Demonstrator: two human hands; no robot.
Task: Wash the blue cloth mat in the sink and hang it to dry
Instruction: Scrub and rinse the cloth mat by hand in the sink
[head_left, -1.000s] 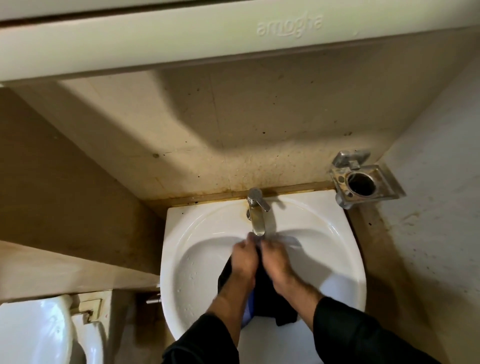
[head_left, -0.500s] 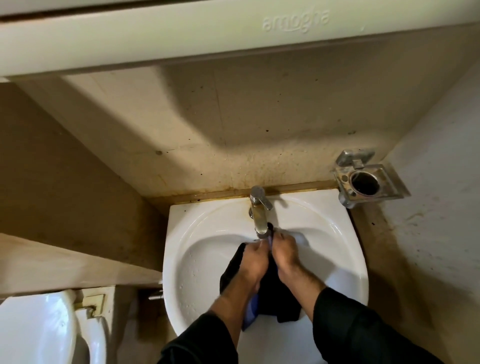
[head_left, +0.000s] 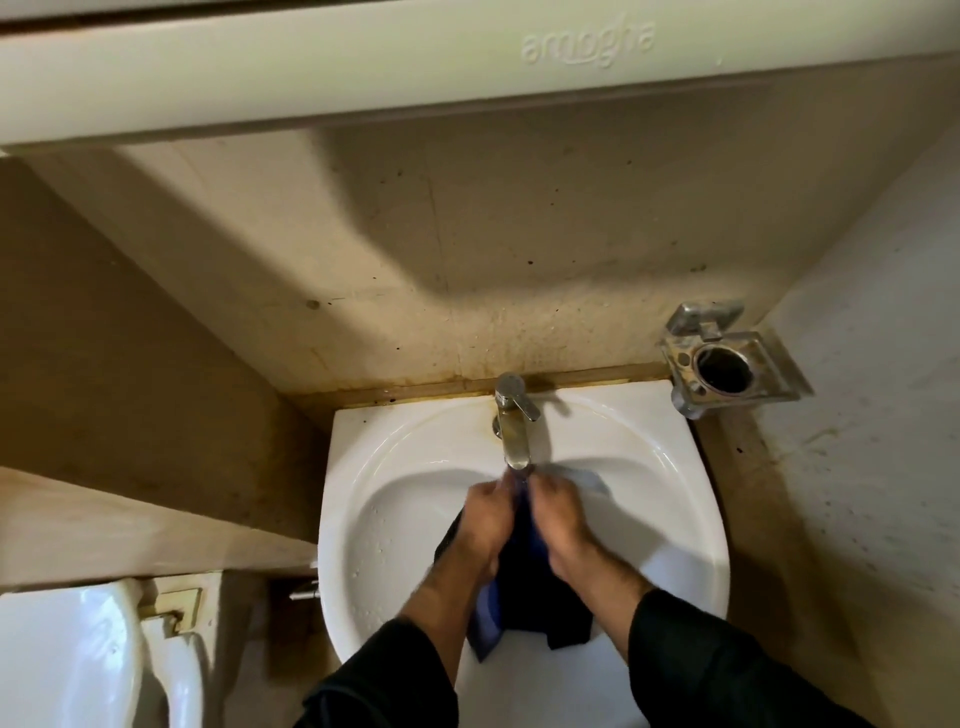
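Leftmost, low in the corner, sits the white toilet seat (head_left: 78, 654), with a small chrome valve (head_left: 305, 592) on the wall just beside the sink's left edge. Next comes the white sink (head_left: 395, 493), set against a stained beige wall under a pale cabinet edge (head_left: 363, 73) embossed with lettering. Over the basin, the left hand (head_left: 485, 525) is clenched on the blue cloth mat (head_left: 530, 587), its fingers curled round the upper part of the fabric. That mat hangs bunched between both hands inside the sink, its top reaching up just under the spout of the chrome tap (head_left: 511, 426), its dark lower folds and one lighter blue corner trailing down toward the near rim. Just right of it, the right hand (head_left: 561, 519) likewise grasps the cloth, close beside the left one. Both forearms wear dark sleeves (head_left: 727, 670). Farther right, on the side wall, a chrome holder (head_left: 727, 364) with a round opening is mounted near the sink's back corner.
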